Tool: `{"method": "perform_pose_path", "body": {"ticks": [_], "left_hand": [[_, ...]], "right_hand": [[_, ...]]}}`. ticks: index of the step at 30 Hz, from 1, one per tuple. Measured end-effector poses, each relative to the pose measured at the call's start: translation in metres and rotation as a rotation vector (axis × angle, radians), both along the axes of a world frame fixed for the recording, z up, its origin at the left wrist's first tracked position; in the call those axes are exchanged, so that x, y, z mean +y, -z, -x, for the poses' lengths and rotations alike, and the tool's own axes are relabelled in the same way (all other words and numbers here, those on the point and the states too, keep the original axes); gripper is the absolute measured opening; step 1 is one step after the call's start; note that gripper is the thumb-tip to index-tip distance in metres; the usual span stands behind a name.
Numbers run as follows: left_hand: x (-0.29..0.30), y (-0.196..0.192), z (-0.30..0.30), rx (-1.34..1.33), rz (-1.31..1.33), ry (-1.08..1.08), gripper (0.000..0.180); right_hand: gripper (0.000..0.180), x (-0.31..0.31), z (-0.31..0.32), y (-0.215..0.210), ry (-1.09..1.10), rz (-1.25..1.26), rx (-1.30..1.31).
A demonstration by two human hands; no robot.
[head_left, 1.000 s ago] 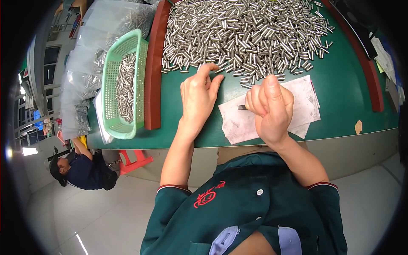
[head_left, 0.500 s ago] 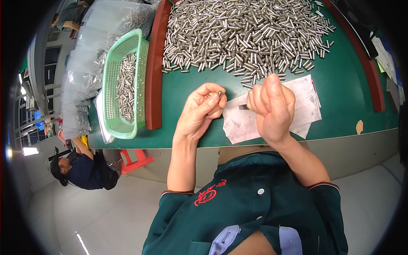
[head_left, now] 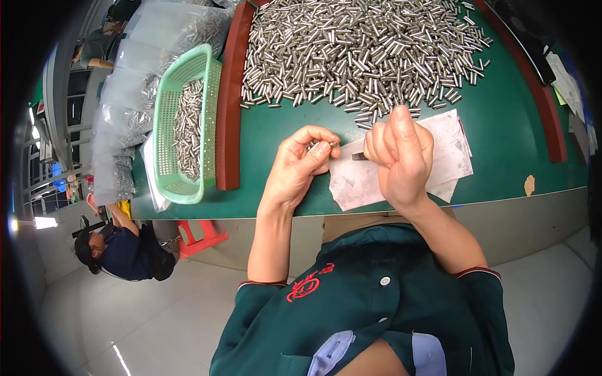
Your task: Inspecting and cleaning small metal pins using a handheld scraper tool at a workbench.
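My left hand (head_left: 298, 164) is raised over the near part of the green table, its thumb and fingertips pinched on a small metal pin (head_left: 311, 144), which is mostly hidden by the fingers. To its right, my right hand (head_left: 406, 160) is closed, thumb pointing up, above some smudged white paper (head_left: 354, 185). From its curled fingers a dark flat-ended piece (head_left: 358, 156) sticks out toward the left hand; the rest of it is hidden in the fist. Beyond both hands lies a wide heap of short shiny metal pins (head_left: 351, 56), its near edge just past the right thumb.
A red-brown rail (head_left: 229, 125) bounds the work area at left, another rail (head_left: 539, 100) at right. Left of the first stands a green plastic basket (head_left: 164, 150) holding pins, beside clear bags (head_left: 125, 106) of metal parts. A person (head_left: 128, 247) sits at far left near a red stool (head_left: 199, 238).
My left hand has turned slightly and shifted a little to the right, and the pin now shows less between its fingers. The right hand stays almost in place.
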State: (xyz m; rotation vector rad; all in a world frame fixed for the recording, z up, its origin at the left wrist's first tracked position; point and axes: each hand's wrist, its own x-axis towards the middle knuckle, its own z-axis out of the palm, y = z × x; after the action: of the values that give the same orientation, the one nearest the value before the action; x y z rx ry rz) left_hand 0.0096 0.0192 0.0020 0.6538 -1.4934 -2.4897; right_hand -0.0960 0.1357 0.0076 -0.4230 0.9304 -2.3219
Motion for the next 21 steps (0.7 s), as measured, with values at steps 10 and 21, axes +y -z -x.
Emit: {"method": "perform_pose_path", "body": {"ticks": [10,21], "left_hand": [[0.038,-0.009,-0.001,-0.329,1.381,0.103,0.008],[0.039,-0.008,-0.007,-0.293,1.313,0.021,0.009]], "right_hand": [[0.043,-0.001,0.001,-0.001,0.007,-0.021,-0.004],[0.044,0.006,0.004,0.002,-0.066,0.051,-0.139]]}}
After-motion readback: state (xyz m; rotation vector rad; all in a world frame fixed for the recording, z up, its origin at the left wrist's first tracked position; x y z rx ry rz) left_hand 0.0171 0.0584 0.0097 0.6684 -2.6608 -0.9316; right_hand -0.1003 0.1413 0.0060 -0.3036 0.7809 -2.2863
